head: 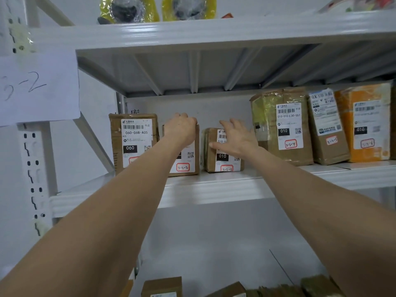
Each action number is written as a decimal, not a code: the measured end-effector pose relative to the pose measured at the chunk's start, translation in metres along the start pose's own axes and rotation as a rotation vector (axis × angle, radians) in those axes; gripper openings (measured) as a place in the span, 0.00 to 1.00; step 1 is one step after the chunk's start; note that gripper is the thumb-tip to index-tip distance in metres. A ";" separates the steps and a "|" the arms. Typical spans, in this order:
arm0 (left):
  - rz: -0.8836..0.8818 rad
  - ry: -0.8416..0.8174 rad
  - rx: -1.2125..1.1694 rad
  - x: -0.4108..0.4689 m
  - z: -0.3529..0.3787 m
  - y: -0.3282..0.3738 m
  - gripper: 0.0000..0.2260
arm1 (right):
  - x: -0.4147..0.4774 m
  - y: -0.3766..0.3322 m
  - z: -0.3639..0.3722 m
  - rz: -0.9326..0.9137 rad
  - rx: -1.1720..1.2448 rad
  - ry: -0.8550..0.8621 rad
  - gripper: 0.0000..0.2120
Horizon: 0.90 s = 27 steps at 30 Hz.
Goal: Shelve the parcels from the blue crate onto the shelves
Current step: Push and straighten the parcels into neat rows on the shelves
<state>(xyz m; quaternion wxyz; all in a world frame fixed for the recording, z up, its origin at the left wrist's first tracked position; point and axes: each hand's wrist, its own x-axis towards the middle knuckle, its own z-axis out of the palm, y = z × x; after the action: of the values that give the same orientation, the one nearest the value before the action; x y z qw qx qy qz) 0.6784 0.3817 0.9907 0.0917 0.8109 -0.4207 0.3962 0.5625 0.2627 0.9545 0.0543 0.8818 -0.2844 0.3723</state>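
Six labelled parcels [287,127] upright on the white shelf [214,189], left hand [182,129] curled over the second parcel [186,166] top, right hand [237,138] fingers spread against the third parcel [215,162], paper sign [38,86] 3-2 on the shelf's left post.

- Bright, even, cool indoor light; shadows on the middle shelf [214,189] are faint and soft.
- White glare streaks run along the front edge of the upper shelf [192,33]; its ribbed underside lies in soft grey shade.
- Print on the parcel marked 3-2-2 [184,162] is legible; the orange parcel [368,125] at the middle shelf's right end is smeared.
- The paper sign [38,86] at the left is washed out and blurry.
- Wide-angle distortion bends the shelf edges and the upright [32,166].
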 end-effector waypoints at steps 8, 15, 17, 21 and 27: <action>-0.028 -0.015 0.025 -0.002 0.005 0.001 0.21 | 0.002 0.005 0.005 -0.072 0.062 -0.077 0.38; -0.025 0.004 0.016 -0.001 -0.001 0.009 0.21 | 0.003 0.010 0.002 -0.090 0.047 0.057 0.37; -0.022 0.006 0.004 -0.002 -0.005 0.015 0.23 | 0.002 0.011 0.004 -0.080 0.066 0.053 0.36; -0.006 0.030 -0.039 0.000 -0.006 0.028 0.22 | 0.003 0.007 0.006 -0.120 0.103 -0.079 0.35; 0.067 0.094 -0.162 0.014 -0.012 0.067 0.21 | 0.005 0.042 -0.033 -0.023 -0.038 0.280 0.31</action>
<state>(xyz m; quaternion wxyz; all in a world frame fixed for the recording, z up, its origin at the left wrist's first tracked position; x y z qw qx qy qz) 0.6256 0.3367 0.9962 0.1634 0.7668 -0.4734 0.4015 0.5217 0.2356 0.9771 0.1146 0.8233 -0.2708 0.4855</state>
